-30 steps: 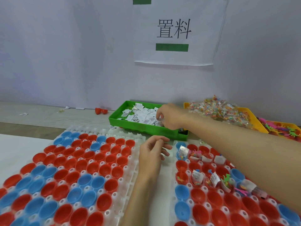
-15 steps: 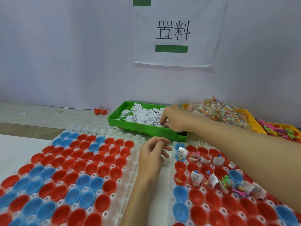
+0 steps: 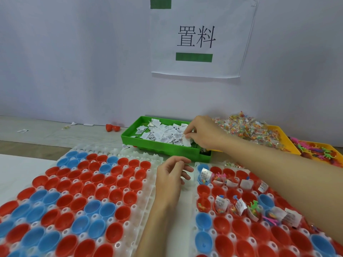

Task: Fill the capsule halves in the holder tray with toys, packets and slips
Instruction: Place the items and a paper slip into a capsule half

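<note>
Red and blue capsule halves (image 3: pixel 89 190) sit open-side up in clear holder trays (image 3: pixel 148 193) (right ones part-filled).

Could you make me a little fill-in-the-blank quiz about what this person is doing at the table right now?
1. The right hand pinches a white paper slip over the ____ tray.
2. The capsule halves in the left holder tray are red and ____.
3. The left hand hovers between the two holder ____.
4. The bin of clear candy packets is ____.

Missing words: green; blue; trays; yellow
</note>
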